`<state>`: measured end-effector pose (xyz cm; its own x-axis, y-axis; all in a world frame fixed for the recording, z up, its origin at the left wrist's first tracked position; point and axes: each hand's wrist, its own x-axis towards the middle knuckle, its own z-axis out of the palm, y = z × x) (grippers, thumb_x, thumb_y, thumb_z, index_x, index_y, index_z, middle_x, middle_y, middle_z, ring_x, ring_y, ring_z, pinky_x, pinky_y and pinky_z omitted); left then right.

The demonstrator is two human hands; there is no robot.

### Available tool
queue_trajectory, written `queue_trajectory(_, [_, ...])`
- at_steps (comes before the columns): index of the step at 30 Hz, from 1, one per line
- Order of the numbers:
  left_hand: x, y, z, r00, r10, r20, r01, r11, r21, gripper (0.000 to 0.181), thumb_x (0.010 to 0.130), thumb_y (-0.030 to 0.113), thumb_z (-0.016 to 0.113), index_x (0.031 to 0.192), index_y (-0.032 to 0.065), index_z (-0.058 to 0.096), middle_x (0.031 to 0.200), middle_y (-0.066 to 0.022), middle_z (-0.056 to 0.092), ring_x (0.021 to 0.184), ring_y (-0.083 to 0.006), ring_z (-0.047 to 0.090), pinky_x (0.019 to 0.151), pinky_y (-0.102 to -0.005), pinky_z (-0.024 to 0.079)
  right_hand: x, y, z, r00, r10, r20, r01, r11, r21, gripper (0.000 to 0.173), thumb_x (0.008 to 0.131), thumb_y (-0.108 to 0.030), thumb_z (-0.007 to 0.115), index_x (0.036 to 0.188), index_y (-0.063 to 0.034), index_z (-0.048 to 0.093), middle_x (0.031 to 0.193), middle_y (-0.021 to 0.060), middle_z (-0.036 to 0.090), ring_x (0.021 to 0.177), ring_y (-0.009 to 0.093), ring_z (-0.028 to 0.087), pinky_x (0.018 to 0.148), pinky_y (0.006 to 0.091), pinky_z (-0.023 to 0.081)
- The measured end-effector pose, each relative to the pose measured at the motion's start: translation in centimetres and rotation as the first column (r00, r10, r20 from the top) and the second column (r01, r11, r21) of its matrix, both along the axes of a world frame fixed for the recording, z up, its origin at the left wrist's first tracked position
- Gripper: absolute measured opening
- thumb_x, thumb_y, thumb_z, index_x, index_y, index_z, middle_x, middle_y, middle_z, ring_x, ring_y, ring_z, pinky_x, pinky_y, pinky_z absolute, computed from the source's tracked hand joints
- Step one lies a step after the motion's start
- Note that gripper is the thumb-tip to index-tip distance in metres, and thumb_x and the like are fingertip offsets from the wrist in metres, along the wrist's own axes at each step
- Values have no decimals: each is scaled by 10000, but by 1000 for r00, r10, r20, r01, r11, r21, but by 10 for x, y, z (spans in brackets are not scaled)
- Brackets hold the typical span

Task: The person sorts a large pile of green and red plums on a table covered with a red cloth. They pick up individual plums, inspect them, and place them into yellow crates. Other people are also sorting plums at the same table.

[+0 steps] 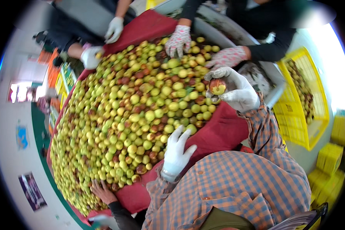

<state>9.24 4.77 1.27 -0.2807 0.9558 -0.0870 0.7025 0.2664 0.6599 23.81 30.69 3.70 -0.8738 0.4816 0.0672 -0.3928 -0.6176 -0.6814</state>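
My right hand (238, 91), in a white glove with greyed fingertips, holds up a single red-brown and yellow-green jujube (217, 86) between thumb and fingers. It is raised near the right edge of a broad heap of fresh jujubes (126, 115), mostly green-yellow with some brown ones. Lower down, my left hand (176, 152), also in a white glove, is spread with nothing in it at the heap's near edge. Its fingertips lie beside a green jujube (191, 129); whether they touch it I cannot tell. Dark red cloth (224, 123) lines the sorting table under the fruit.
Across the heap, a co-worker's patterned gloves (178, 41) reach into the fruit. White-gloved hands (92, 57) work at the far left, and a bare hand (103, 192) rests on the fruit at lower left. A yellow crate (293, 112) containing jujubes stands right of a grey metal trough (276, 89).
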Motion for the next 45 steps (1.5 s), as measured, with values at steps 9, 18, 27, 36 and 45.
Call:
queue_trajectory(9, [-12,-71,-11,989,144,-43,-144,990,10,549,828,195,750,1320,40,561,1390,-220,498,1262,-376,496,1032,-411,435,306,152,-103,628,-712,315,755,655,-26,429,888,-52,569,1309,7,508,1228,128,588,1105,245,577,970,369,459])
queue_trajectory(18, [-20,-96,-19,952,295,-81,-300,951,-74,552,842,244,733,1325,50,548,1353,-223,518,1243,-386,496,1053,-433,408,308,148,-191,678,-454,578,415,885,208,427,942,-172,597,1326,-7,510,1174,133,599,1032,255,617,849,361,529])
queue_trajectory(27, [-23,-86,-25,921,345,-182,-369,921,-123,562,858,270,720,1330,31,531,1365,-236,495,1229,-397,486,1042,-446,408,-27,-63,-90,889,-150,432,-435,17,900,342,829,-200,689,1144,-74,642,1101,120,635,1048,308,603,922,410,487])
queue_trajectory(36, [-42,-67,-43,951,309,-13,-304,925,-228,653,830,264,728,1418,146,468,1344,-231,469,1214,-411,471,1043,-458,402,-97,-83,-114,837,80,541,-464,-419,780,332,763,-308,746,1047,-157,664,1071,46,601,1066,282,552,916,420,461])
queue_trajectory(45, [-28,-46,-59,939,343,-31,-341,913,-223,664,822,297,738,1414,165,469,1293,-270,460,1171,-423,485,997,-460,430,-183,-97,-112,666,-501,553,-746,-418,519,350,861,-363,661,1077,-88,665,1067,67,591,1061,259,552,885,404,435])
